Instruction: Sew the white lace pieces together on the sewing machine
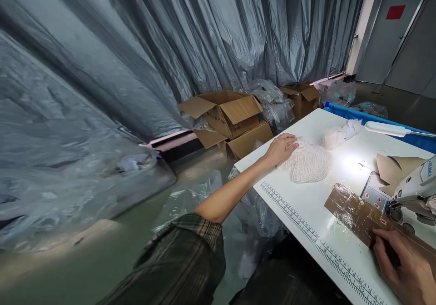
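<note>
Head view, left hand (279, 151) touching fabric (310, 164), right hand (405, 264) cardboard (354, 214), grips unclear, JUKI machine (416, 181)

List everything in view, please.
pleated curtain: one, grey, back
door panels: two, grey, back
open cardboard boxes: three, brown, floor
plastic bags: several, clear, floor
ruler-marked table: one, white, right
smooth sheet: one, blue, beyond table
sewing machine: one, white, right
slim fixture: one, white, right
curled card: one, brown, table
crumpled bundle: one, pale, table
knitted fabric pile: one, cream, table
flat taped board: one, brown, table
plaid sleeve: one, dark green, foreground
left hand: one, on pile
right hand: one, on board
</note>
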A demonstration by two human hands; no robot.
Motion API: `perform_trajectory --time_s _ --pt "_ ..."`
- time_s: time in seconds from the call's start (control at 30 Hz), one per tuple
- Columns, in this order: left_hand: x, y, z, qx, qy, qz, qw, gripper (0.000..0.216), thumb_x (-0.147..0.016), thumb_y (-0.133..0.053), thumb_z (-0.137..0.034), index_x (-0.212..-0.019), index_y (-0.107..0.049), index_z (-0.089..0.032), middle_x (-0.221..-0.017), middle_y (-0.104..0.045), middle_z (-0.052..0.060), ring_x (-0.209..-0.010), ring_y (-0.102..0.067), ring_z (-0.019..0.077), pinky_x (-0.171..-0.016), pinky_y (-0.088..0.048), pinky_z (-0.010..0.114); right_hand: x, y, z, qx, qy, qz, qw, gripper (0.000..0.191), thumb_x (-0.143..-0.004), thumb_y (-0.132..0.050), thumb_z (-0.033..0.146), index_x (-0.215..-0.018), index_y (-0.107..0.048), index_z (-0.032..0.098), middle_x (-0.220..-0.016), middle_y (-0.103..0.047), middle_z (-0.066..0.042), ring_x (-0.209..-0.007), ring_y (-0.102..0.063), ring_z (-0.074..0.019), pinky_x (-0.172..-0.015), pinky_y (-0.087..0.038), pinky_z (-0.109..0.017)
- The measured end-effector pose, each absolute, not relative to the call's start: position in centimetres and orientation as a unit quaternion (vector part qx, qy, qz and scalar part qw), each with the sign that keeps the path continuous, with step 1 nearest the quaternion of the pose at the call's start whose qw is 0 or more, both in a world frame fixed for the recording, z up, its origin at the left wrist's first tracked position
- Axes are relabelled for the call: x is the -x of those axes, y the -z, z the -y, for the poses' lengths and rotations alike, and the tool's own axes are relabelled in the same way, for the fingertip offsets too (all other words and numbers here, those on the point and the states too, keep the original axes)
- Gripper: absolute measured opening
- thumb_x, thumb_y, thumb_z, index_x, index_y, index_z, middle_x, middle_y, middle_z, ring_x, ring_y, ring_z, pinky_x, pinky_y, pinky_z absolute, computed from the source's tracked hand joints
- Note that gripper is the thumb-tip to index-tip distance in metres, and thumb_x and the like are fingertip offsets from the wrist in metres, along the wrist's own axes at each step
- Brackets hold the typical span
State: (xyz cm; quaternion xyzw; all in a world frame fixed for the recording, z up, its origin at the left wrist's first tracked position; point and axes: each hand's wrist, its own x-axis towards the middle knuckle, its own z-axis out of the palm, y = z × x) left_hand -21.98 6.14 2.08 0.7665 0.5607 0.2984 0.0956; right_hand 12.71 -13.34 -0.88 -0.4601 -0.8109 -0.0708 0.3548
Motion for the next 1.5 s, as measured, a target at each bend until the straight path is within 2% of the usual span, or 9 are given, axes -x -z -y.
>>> perform_trajectory --time_s 0.2,0.47,0.77,0.93,1.07,1.17,1.23,1.4,1.5 --pt "21.8 -2.5 -6.5 -0.745 -0.34 -0.569 0.072 0.024 -0.093 -0.054 -0.026 -0.103 -0.075 -0.022 -0.12 -0.066 0.006 -0.112 -0.061 0.0225 -0.103 -0.047 0.038 -12.7 0.9 13.3 0.45 0.1 0.815 0.35 0.024 -0.099 -0.042 0.037 -0.097 -0.061 0.022 -0.077 -0.073 0.0 -0.061 -0.07 -0.0116 -0.049 -0.052 -0.02" --pt "22.2 -3.9 -5.4 -0.718 -0.247 -0.645 0.083 0.034 -0.085 -0.067 -0.038 -0.11 -0.065 -0.016 -0.094 -0.068 0.007 -0.09 -0.064 0.0254 -0.085 -0.05 0.035 -12.9 1.0 13.4 0.439 0.096 0.823 0.348 0.024 -0.098 -0.044 0.037 -0.096 -0.062 0.022 -0.079 -0.072 0.0 -0.062 -0.069 -0.0116 -0.058 -0.055 -0.02" --pt "23.0 -5.6 -4.1 -0.715 -0.235 -0.657 0.046 0.032 -0.093 -0.052 -0.026 -0.12 -0.064 -0.015 -0.095 -0.075 0.01 -0.091 -0.068 0.0262 -0.085 -0.05 0.034 -13.3 1.5 13.4 0.442 0.077 0.825 0.345 0.021 -0.096 -0.046 0.035 -0.097 -0.063 0.022 -0.079 -0.073 0.0 -0.063 -0.07 -0.013 -0.057 -0.056 -0.022" --pt "20.4 -7.3 -2.9 -0.762 -0.277 -0.583 -0.046 0.038 -0.096 -0.043 -0.021 -0.129 -0.058 -0.011 -0.097 -0.072 0.011 -0.091 -0.067 0.0235 -0.084 -0.05 0.035 -12.9 0.9 13.8 0.473 -0.014 0.797 0.374 0.018 -0.092 -0.054 0.035 -0.096 -0.067 0.023 -0.08 -0.074 0.0 -0.063 -0.07 -0.0128 -0.062 -0.058 -0.02" --pt "14.8 -7.5 -0.5 -0.86 -0.265 -0.423 0.104 0.036 -0.1 -0.039 -0.025 -0.129 -0.056 -0.012 -0.072 -0.067 0.001 -0.062 -0.061 0.0139 -0.064 -0.049 0.026 -12.1 -0.1 14.1 0.532 -0.183 0.722 0.403 0.031 -0.087 -0.059 0.046 -0.103 -0.068 0.021 -0.086 -0.075 -0.005 -0.072 -0.072 -0.0162 -0.065 -0.059 -0.023" --pt "10.4 -7.1 1.5 -0.918 -0.157 -0.221 0.29 0.044 -0.102 -0.042 -0.032 -0.142 -0.043 -0.016 -0.096 -0.072 0.004 -0.073 -0.066 0.0117 -0.068 -0.051 0.023 -12.0 -0.6 14.1 0.585 -0.278 0.665 0.371 0.064 -0.079 -0.064 0.059 -0.126 -0.061 0.016 -0.098 -0.074 -0.011 -0.08 -0.071 -0.0206 -0.067 -0.059 -0.03" --pt "8.4 -6.8 1.7 -0.933 -0.136 -0.136 0.304 0.042 -0.103 -0.043 -0.033 -0.141 -0.045 -0.016 -0.114 -0.069 0.009 -0.091 -0.067 0.0145 -0.079 -0.053 0.026 -12.4 -0.8 14.0 0.641 -0.286 0.628 0.337 0.073 -0.077 -0.063 0.064 -0.13 -0.058 0.015 -0.092 -0.073 -0.01 -0.072 -0.067 -0.0198 -0.064 -0.056 -0.032" --pt "6.0 -4.5 -1.1 -0.955 -0.184 -0.15 0.18 0.029 -0.101 -0.046 -0.028 -0.117 -0.065 -0.013 -0.114 -0.066 0.013 -0.103 -0.063 0.0213 -0.086 -0.051 0.035 -12.9 -0.9 13.9 0.671 -0.293 0.603 0.316 0.064 -0.082 -0.057 0.058 -0.131 -0.057 0.017 -0.104 -0.073 -0.01 -0.089 -0.068 -0.0248 -0.08 -0.054 -0.037" --pt "5.5 -2.5 -1.5 -0.95 -0.18 -0.148 0.207 0.028 -0.099 -0.053 -0.036 -0.111 -0.067 -0.015 -0.106 -0.068 0.009 -0.097 -0.064 0.0197 -0.085 -0.051 0.035 -12.4 -0.8 13.8 0.661 -0.293 0.605 0.334 0.054 -0.083 -0.055 0.052 -0.125 -0.061 0.018 -0.111 -0.071 -0.01 -0.096 -0.067 -0.0258 -0.088 -0.051 -0.039"
